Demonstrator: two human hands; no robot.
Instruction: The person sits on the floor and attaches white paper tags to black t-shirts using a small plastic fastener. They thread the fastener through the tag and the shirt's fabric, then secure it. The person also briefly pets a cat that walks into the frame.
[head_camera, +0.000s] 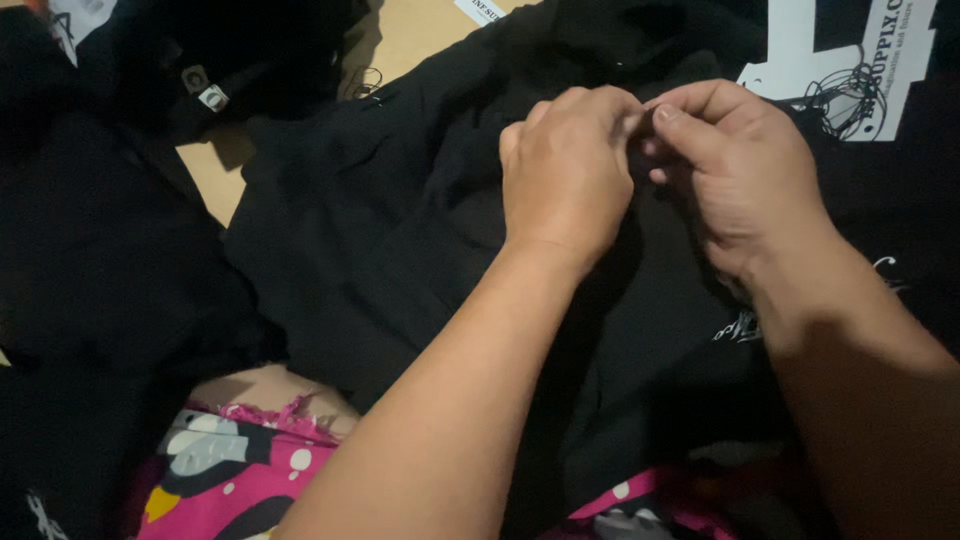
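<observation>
Both hands meet over the black garment (400, 230) spread across the lap: left hand (565, 170) and right hand (735, 170) pinch together at one spot of cloth. Loose threads (845, 100) remain beyond; finishing looks unfinished.

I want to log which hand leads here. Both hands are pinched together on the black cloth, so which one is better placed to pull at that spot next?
Probably the right hand: its thumb and forefinger pinch at the meeting point, while the left hand bunches the black garment like an anchor.
</observation>
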